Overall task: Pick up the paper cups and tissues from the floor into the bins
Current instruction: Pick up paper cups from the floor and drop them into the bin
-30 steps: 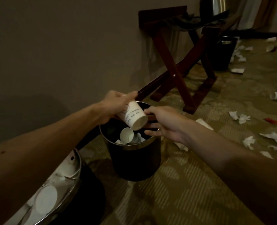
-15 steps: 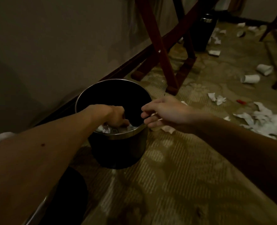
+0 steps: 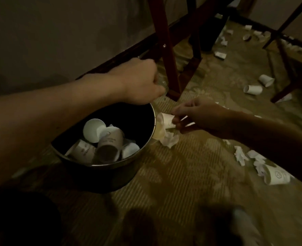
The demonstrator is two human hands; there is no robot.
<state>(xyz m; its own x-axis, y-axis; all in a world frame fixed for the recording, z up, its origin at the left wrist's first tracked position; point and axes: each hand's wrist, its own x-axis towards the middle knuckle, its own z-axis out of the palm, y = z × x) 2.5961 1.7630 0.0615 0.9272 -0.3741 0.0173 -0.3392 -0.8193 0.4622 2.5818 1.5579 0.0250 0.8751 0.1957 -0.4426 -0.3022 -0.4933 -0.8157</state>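
Olive-gold patterned carpet (image 3: pixel 182 174) runs up to a plain beige wall, and a round black metal bin with a shiny rim (image 3: pixel 93 165) stands on it, already holding several paper cups. Everything else is placed from that bin. Just off its right rim, a white paper cup (image 3: pixel 166 120) lies on its side with its open mouth towards the bin and its base pointing away to the right, so its long axis runs roughly straight out from the rim. The right hand (image 3: pixel 200 118) reaches in from the bin's right and pinches this cup near its base with curled fingertips. Directly under the cup, against the bin's right side, sits a crumpled white tissue (image 3: pixel 169 140). The left hand (image 3: pixel 137 82) hangs beyond the bin's far rim with its fingers curled downward; I cannot tell in this light whether it holds anything. The right hand is plainly the nearer one, and as I judge it the cup needs only a short lift leftward over the rim, mouth first, with the tissue next in reach. Farther right of the bin lie more fallen paper cups (image 3: pixel 253 89) and torn tissue scraps (image 3: pixel 240 155), and beyond it rise the red-brown wooden legs of a folding stand (image 3: pixel 169 55).
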